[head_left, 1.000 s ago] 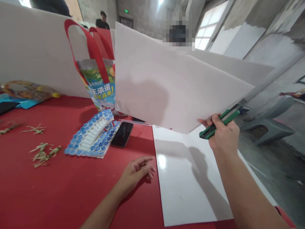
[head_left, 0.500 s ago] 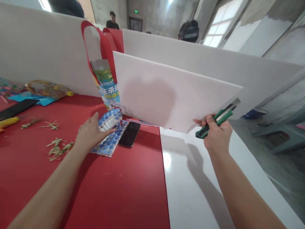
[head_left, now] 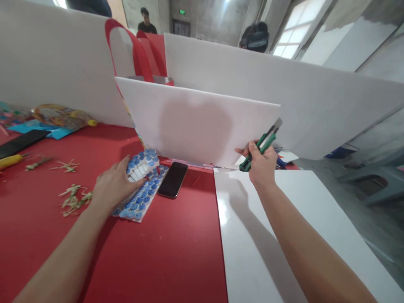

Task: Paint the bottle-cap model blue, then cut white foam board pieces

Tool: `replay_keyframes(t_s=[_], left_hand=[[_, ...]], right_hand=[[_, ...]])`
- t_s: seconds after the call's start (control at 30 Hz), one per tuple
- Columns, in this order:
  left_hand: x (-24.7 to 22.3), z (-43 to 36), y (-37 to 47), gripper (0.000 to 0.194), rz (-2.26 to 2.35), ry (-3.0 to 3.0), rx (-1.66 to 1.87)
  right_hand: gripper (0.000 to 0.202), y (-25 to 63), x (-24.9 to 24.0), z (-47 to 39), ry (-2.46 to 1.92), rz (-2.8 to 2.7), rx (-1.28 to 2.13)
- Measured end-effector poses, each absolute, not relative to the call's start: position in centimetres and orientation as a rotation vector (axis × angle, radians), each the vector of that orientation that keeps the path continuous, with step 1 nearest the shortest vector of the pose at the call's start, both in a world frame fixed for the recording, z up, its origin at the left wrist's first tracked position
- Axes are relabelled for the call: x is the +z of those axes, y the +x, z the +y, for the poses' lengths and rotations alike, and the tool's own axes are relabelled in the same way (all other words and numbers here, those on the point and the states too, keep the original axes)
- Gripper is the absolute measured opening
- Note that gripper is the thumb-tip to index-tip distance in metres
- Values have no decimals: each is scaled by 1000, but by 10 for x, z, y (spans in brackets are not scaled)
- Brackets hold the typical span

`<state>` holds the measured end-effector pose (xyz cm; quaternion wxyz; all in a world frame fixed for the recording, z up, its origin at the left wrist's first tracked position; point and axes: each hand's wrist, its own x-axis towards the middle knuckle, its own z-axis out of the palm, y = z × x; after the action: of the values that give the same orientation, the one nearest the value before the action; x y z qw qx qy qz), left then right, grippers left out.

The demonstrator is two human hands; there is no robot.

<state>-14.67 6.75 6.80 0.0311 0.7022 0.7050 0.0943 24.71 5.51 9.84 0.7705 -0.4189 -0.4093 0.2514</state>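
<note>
In the head view, my left hand [head_left: 111,183] is closed around the near edge of a folded sheet covered in round blue shapes [head_left: 137,206], thumb on top and fingers partly hidden. My right hand [head_left: 262,164] grips a green utility knife [head_left: 260,145] with its blade out, pointing up and right. Its fingertips also hold the lower right part of a white board [head_left: 195,122], which stands on edge, leaning upright. A black phone [head_left: 173,180] lies between the sheet and the board.
Behind the white board, a red-handled bag [head_left: 142,54] is partly covered. White panels [head_left: 299,101] wall off the far side. A glossy white sheet [head_left: 268,235] lies at right on the red table [head_left: 176,261]. Knotted straw pieces [head_left: 74,201] and a yellow-handled tool [head_left: 11,160] sit at left.
My right hand has moved left with the knife and the white board, which now hides most of the bag's front. The blue-dotted sheet has shifted slightly towards me under my left hand.
</note>
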Motion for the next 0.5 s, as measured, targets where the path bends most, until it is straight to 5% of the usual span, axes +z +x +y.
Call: replay_keyframes(t_s=[0.5], left_hand=[[66,60,-155,96,2187,2181,237]], right_hand=[[30,214,79,117,-943,-836,666]])
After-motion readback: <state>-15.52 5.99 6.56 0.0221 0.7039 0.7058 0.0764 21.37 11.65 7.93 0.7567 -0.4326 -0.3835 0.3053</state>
